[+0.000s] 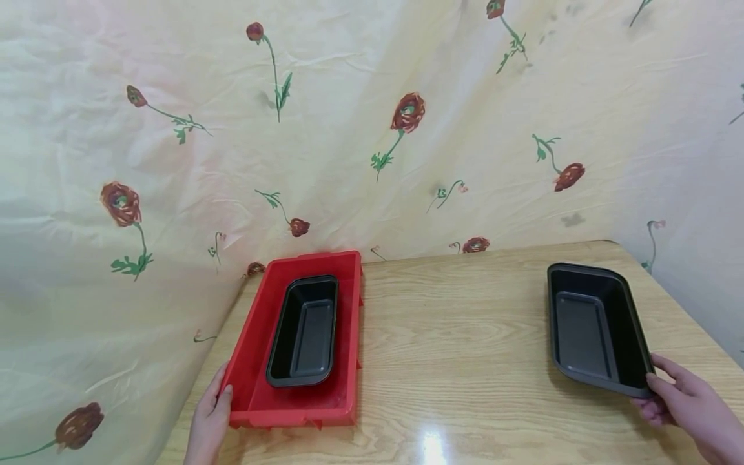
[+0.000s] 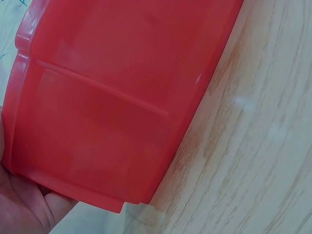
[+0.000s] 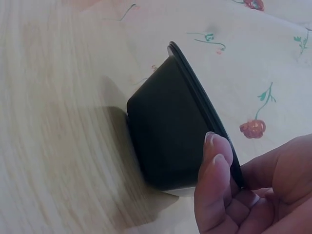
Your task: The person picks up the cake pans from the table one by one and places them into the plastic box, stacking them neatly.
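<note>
A red plastic tray (image 1: 244, 361) lies at the left of the table, with a black loaf pan (image 1: 314, 339) inside it. My left hand (image 1: 210, 413) grips the tray's near left corner, thumb over the rim. In the left wrist view that hand (image 2: 24, 202) holds the edge of the tray (image 2: 107, 97). At the right, my right hand (image 1: 686, 400) pinches the near right corner of a second black loaf pan (image 1: 584, 329). The right wrist view shows this pan (image 3: 165, 124) in the fingers of the hand (image 3: 243, 195), with a shadow beside it on the wood; whether it touches the table is unclear.
The light wooden table (image 1: 453, 336) stretches between the tray and the right-hand pan. A pale cloth with red flowers (image 1: 349, 129) hangs behind the table and along both sides.
</note>
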Available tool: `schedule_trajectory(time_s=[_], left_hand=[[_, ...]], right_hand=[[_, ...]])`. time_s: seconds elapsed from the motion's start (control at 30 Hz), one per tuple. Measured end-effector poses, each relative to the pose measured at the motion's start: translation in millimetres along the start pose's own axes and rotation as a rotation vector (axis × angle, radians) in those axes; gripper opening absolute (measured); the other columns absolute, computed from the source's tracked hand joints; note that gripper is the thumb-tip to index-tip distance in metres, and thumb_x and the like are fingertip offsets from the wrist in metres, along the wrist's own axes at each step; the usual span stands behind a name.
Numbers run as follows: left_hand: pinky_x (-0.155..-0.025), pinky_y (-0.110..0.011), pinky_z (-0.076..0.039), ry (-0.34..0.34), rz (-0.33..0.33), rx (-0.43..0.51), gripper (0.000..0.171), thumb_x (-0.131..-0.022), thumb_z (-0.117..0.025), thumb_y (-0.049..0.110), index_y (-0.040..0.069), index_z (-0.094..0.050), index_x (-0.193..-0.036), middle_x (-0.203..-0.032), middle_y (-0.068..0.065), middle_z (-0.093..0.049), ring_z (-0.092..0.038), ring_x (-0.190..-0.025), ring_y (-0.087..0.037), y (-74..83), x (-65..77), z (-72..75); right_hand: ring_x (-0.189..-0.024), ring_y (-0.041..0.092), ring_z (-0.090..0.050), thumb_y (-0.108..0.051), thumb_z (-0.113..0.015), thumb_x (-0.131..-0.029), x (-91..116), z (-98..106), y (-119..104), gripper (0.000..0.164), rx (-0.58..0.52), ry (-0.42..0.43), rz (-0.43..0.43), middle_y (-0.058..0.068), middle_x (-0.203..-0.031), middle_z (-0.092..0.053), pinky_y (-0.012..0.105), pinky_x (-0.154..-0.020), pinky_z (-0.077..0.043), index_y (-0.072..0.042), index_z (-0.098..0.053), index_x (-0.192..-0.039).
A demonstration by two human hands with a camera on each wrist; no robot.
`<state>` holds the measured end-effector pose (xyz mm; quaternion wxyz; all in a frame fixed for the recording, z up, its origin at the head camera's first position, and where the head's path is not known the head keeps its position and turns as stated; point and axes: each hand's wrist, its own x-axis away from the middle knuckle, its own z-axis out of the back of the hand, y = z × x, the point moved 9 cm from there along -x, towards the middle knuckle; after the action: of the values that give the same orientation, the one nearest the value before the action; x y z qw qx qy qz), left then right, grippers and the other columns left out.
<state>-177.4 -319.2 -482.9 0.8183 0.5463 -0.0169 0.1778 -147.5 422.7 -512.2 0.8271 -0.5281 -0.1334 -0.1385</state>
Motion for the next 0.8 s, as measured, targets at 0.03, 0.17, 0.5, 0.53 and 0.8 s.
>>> schedule_trajectory(time_s=[0.03,0.17,0.5,0.53,0.8], left_hand=[[-0.109,-0.059,-0.042,0.0,-0.001,0.0,0.059,-0.112,-0.034,0.011,0.011,-0.011,-0.167,-0.167,-0.027,-0.019,-0.033,-0.143,-0.049,-0.1,-0.1,0.1],[-0.108,-0.059,-0.043,0.002,0.004,-0.007,0.06,-0.112,-0.034,0.011,0.012,-0.011,-0.167,-0.167,-0.027,-0.019,-0.033,-0.143,-0.049,-0.7,-0.7,0.3],[-0.106,-0.058,-0.044,0.013,0.019,-0.009,0.06,-0.113,-0.036,0.013,0.012,-0.01,-0.167,-0.167,-0.027,-0.019,-0.032,-0.143,-0.05,-1.5,-1.6,-0.3],[-0.106,-0.058,-0.044,0.012,0.02,-0.01,0.06,-0.113,-0.037,0.013,0.012,-0.01,-0.167,-0.166,-0.027,-0.019,-0.033,-0.143,-0.05,-1.6,-1.6,-0.3],[-0.107,-0.058,-0.044,0.01,0.016,-0.007,0.06,-0.113,-0.036,0.013,0.013,-0.01,-0.167,-0.167,-0.026,-0.019,-0.032,-0.143,-0.049,-1.3,-0.9,0.0]], right_hand=[[-0.07,0.018,-0.064,-0.007,-0.011,-0.112,0.1,0.4,-0.6,0.05,-0.005,0.002,0.003,0.011,-0.087,-0.069,0.033,-0.065,-0.058,0.026,0.006,-0.147],[-0.072,0.017,-0.065,-0.008,-0.011,-0.112,0.6,1.3,-1.5,0.051,-0.03,0.0,0.001,0.009,-0.089,-0.069,0.033,-0.066,-0.059,0.024,0.009,-0.147],[-0.073,0.015,-0.066,-0.011,-0.01,-0.113,2.1,1.9,-1.5,0.053,-0.076,0.034,-0.013,0.008,-0.09,-0.07,0.033,-0.067,-0.06,0.019,0.013,-0.149],[-0.073,0.014,-0.066,-0.011,-0.01,-0.113,2.3,1.9,-2.0,0.053,-0.079,0.038,-0.01,0.007,-0.09,-0.07,0.033,-0.067,-0.06,0.019,0.013,-0.149],[-0.073,0.016,-0.064,-0.011,-0.009,-0.113,3.7,1.3,-5.3,0.052,-0.092,0.05,-0.037,0.007,-0.091,-0.07,0.033,-0.067,-0.059,0.017,0.015,-0.149]])
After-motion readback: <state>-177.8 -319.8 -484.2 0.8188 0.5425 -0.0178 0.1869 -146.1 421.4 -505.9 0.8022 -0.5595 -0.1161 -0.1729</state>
